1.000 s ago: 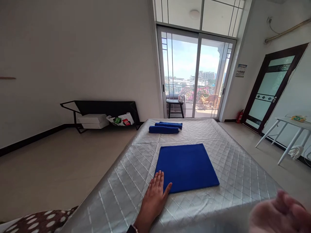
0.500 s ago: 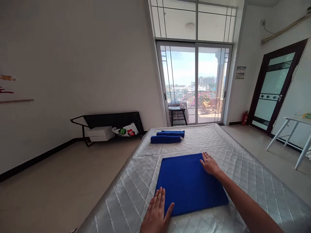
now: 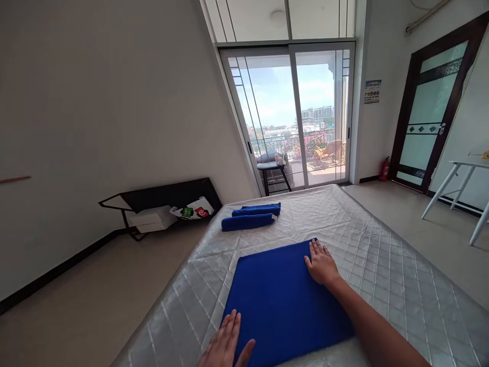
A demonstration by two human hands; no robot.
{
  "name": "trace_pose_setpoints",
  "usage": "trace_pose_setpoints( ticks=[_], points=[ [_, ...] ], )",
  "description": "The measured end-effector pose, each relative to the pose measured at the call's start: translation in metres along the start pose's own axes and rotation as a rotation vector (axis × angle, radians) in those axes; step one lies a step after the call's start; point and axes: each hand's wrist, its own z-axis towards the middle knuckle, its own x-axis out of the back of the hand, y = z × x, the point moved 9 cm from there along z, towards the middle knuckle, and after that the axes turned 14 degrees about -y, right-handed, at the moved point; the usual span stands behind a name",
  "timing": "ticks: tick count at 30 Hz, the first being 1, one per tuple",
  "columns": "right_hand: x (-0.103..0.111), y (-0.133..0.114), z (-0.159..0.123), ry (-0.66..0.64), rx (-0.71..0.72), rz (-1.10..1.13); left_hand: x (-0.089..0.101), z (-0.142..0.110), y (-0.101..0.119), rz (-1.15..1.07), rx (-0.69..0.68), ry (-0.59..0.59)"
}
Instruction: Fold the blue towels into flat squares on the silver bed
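Observation:
A flat blue cloth point(image 3: 282, 300), squared like a towel, lies spread on the silvery quilted mattress point(image 3: 382, 265). On its near left edge rests my left hand point(image 3: 225, 341), fingers stretched out and thumb apart. My right hand point(image 3: 321, 262) lies flat over the far right corner, its fingertips at the edge. Neither hand grips anything. Beyond the cloth, towards the mattress's far end, lie two rolled blue cloths point(image 3: 248, 221) side by side, the nearer with a small white tag.
A low black rack point(image 3: 168, 196) with white boxes point(image 3: 151, 219) and a printed bag point(image 3: 193, 209) stands left by the wall. A dark stool point(image 3: 273, 166) is near the sliding glass door point(image 3: 263, 117). To the right are a red fire extinguisher point(image 3: 384, 169) and a white table point(image 3: 468, 162).
The view has tilted and shifted, so the room sits differently in the frame. Both hands stay flat on the cloth, in about the same places on it.

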Motion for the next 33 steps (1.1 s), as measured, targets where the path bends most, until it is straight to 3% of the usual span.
trace_pose_setpoints(
  ticks=[3,7,9,11,13,15,17,21,24,26,33],
  points=[
    [-0.001,0.0,0.001,0.007,0.006,0.016,0.044,0.023,0.068,0.077,-0.176,0.064],
    [-0.001,0.001,0.003,0.018,0.021,0.014,0.09,0.086,0.173,0.092,-0.354,0.125],
    [-0.003,0.0,0.004,0.016,0.045,0.0,0.097,0.122,0.202,0.093,-0.357,0.138],
    [-0.004,0.0,0.005,0.019,0.058,-0.006,0.096,0.149,0.21,0.092,-0.307,0.145],
    [-0.004,0.002,0.006,0.033,0.054,-0.002,0.09,0.164,0.2,0.092,-0.268,0.146],
    [-0.004,0.002,0.006,0.046,0.049,0.005,0.083,0.167,0.176,0.11,-0.26,0.151],
    [-0.004,0.002,0.006,0.047,0.045,0.014,0.078,0.164,0.136,0.142,-0.229,0.155],
    [-0.004,0.003,0.005,0.026,0.028,0.027,0.075,0.15,0.034,0.135,-0.052,0.166],
    [-0.005,0.005,0.005,0.012,0.006,0.005,0.074,0.14,-0.012,0.059,0.059,0.186],
    [-0.005,0.006,0.006,0.002,-0.012,-0.024,0.075,0.135,-0.016,0.022,0.084,0.21],
    [-0.002,0.011,0.016,0.003,-0.073,-0.111,0.086,0.128,0.007,-0.019,0.091,0.238]
  ],
)
